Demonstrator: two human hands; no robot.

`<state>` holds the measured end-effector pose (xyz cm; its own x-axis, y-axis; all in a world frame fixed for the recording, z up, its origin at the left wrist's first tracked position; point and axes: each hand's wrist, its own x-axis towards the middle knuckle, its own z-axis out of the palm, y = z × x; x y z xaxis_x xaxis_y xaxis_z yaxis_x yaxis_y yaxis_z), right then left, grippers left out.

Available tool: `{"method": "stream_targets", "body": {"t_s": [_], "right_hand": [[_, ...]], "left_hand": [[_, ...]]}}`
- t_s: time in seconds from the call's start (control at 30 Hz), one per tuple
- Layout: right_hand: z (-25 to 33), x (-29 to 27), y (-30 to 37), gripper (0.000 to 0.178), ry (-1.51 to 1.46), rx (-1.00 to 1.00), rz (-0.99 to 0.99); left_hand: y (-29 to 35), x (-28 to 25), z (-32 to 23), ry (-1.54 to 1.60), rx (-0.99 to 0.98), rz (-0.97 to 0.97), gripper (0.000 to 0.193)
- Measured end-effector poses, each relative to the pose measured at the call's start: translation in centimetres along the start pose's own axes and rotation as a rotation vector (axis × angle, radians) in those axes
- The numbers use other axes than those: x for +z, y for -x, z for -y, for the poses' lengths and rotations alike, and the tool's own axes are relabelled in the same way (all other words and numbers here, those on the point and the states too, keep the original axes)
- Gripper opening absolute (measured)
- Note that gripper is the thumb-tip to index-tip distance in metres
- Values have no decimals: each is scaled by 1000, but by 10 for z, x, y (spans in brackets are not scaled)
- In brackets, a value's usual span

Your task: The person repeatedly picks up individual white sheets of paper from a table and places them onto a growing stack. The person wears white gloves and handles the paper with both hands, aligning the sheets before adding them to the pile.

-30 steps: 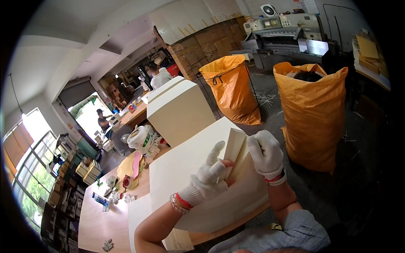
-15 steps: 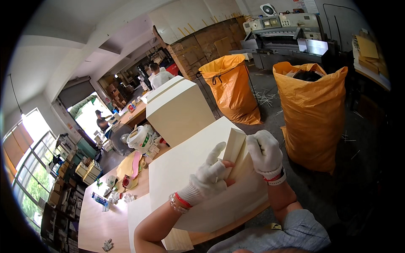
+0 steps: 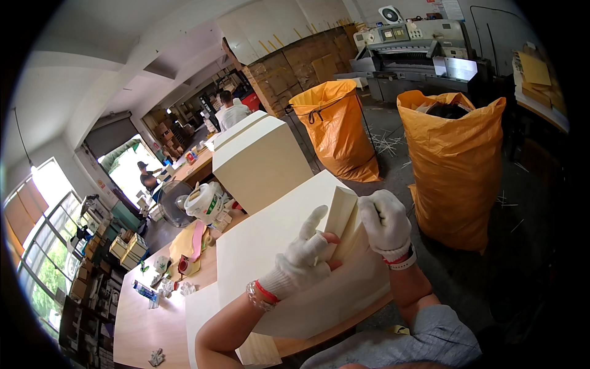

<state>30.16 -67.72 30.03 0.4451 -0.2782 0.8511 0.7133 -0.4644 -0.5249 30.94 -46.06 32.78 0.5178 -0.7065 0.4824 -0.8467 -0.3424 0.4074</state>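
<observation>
A long, narrow cream block (image 3: 340, 213), apparently paper or card, lies tilted on a broad stack of cream sheets (image 3: 264, 224). My left hand (image 3: 302, 255), in a white knitted glove with some bare fingertips, grips its near-left side. One gloved finger stretches up along the block, and two bare fingertips press at its near end. At the block's right side, my right hand (image 3: 386, 222) is closed in a fist, gloved in white. Whatever sits inside that fist is hidden.
Behind the stack stands a tall cream paper pile (image 3: 264, 166). Two orange sacks (image 3: 335, 132) (image 3: 455, 166) stand on the floor to the right. Leftward, the wooden table (image 3: 138, 335) carries a white bucket (image 3: 206, 203), a fan and small items. Two people work farther back.
Both hands and the block stay almost still. In the background, the seated person and the one in the light top shift slightly.
</observation>
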Motion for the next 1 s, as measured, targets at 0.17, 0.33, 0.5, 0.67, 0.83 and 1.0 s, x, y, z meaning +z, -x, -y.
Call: {"method": "stream_targets", "body": {"t_s": [0.17,0.33,0.5,0.67,0.83,1.0], "right_hand": [[5,-1,-1,27,-14,-20,-27],[1,0,0,26,-2,-14,-14],[1,0,1,25,-12,8,-18],[0,1,1,24,-44,-11,-49],[2,1,0,25,-32,8,-30],[0,1,2,25,-24,36,-33]], "left_hand": [[-2,-5,-6,-112,55,54,47],[-5,-6,6,-13,136,84,46],[-2,-1,-6,13,-20,-3,40],[-2,-1,-4,54,40,-11,33],[-5,-4,2,-34,118,93,30],[-5,-2,-7,21,38,4,29]]}}
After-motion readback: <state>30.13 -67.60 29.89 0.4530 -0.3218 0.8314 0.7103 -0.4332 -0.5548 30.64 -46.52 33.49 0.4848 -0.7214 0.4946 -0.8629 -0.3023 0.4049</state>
